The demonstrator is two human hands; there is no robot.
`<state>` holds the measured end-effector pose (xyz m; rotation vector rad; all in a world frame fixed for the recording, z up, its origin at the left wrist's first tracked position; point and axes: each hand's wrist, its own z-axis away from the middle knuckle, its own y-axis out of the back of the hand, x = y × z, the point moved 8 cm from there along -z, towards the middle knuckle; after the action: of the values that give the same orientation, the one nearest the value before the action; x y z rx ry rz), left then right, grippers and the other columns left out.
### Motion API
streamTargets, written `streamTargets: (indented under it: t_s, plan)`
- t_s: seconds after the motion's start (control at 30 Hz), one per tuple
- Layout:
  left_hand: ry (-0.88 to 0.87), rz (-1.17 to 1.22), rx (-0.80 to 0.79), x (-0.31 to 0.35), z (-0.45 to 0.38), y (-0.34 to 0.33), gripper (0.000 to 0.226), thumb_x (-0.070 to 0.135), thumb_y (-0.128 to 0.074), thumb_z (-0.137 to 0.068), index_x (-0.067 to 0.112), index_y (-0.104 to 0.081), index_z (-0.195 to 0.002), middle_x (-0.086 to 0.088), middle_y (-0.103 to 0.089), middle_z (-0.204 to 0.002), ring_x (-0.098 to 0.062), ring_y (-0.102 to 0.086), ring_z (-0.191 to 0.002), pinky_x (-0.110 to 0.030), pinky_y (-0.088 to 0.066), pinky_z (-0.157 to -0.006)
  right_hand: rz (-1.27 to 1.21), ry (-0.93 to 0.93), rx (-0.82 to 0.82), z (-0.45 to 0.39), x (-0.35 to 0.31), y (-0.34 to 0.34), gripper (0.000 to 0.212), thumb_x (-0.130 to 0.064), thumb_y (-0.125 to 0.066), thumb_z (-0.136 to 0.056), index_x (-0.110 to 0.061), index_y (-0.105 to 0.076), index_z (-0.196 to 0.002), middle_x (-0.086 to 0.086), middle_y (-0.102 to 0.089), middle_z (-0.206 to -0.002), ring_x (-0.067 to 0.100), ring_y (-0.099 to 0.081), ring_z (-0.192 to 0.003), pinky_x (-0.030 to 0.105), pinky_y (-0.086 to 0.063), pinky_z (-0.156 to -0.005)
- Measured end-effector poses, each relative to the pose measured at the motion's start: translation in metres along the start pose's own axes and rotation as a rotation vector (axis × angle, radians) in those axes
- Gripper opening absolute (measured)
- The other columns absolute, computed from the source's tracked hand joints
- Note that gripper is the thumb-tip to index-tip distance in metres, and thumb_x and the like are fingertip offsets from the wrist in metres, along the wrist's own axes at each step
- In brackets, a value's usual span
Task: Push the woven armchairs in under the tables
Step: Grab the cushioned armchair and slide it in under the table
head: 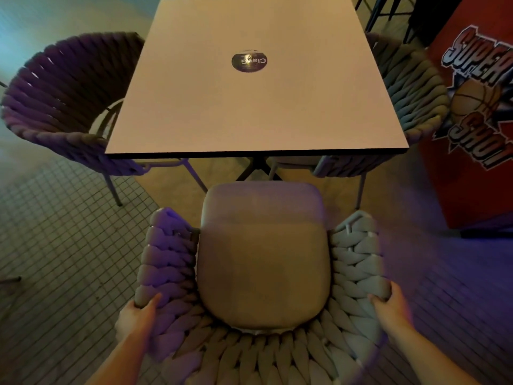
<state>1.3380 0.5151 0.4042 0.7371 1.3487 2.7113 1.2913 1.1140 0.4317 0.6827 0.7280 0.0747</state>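
Observation:
A woven armchair (pixel 358 268) with a beige seat cushion (pixel 263 254) stands right below me, facing the square table (pixel 249 112). The front of its seat sits a little short of the table's near edge, not under it. My left hand (pixel 136 315) grips the chair's left woven armrest from outside. My right hand (pixel 388 304) grips the right armrest the same way. Two more woven armchairs flank the table: one on the left (pixel 55 87) angled and partly out, one on the right (pixel 410 87) tucked partly under the top.
A round dark sticker (pixel 249 61) lies on the tabletop. A red arcade cabinet (pixel 472 134) with a basketball graphic stands close on the right. The table's black pedestal foot (pixel 258 168) is ahead of the chair. Small-tiled floor (pixel 55 245) lies to the left.

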Motion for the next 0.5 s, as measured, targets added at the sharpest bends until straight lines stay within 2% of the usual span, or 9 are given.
streamTargets:
  t_s: [0.13, 0.3, 0.5]
  plan:
    - [-0.003, -0.002, -0.004, 0.006, -0.013, 0.005, 0.047, 0.051, -0.073, -0.073, 0.01, -0.066, -0.094, -0.02, -0.07, -0.097, -0.041, -0.064, -0.093, -0.049, -0.053, -0.084, -0.008, -0.015, 0.011, 0.004, -0.004, -0.009, 0.048, 0.001, -0.059, -0.087, 0.0, -0.044, -0.132, 0.022, -0.051, -0.134, 0.037, -0.049, -0.123, 0.044, -0.039, -0.1]
    - [0.004, 0.01, -0.01, 0.01, -0.014, 0.005, 0.047, 0.05, -0.073, -0.073, 0.009, -0.066, -0.094, -0.021, -0.07, -0.096, -0.04, -0.064, -0.093, -0.049, -0.053, -0.085, -0.014, -0.031, -0.006, 0.003, -0.009, -0.011, 0.053, -0.001, -0.059, -0.088, -0.003, -0.04, -0.137, 0.021, -0.048, -0.138, 0.038, -0.047, -0.126, 0.047, -0.038, -0.103]
    - [-0.004, -0.009, -0.011, 0.018, -0.013, 0.004, 0.047, 0.049, -0.072, -0.075, 0.007, -0.067, -0.096, -0.022, -0.07, -0.098, -0.041, -0.064, -0.093, -0.048, -0.053, -0.084, 0.008, -0.03, 0.015, -0.007, -0.018, -0.01, 0.053, -0.006, -0.062, -0.087, -0.005, -0.042, -0.136, 0.021, -0.052, -0.135, 0.037, -0.05, -0.121, 0.042, -0.042, -0.094]
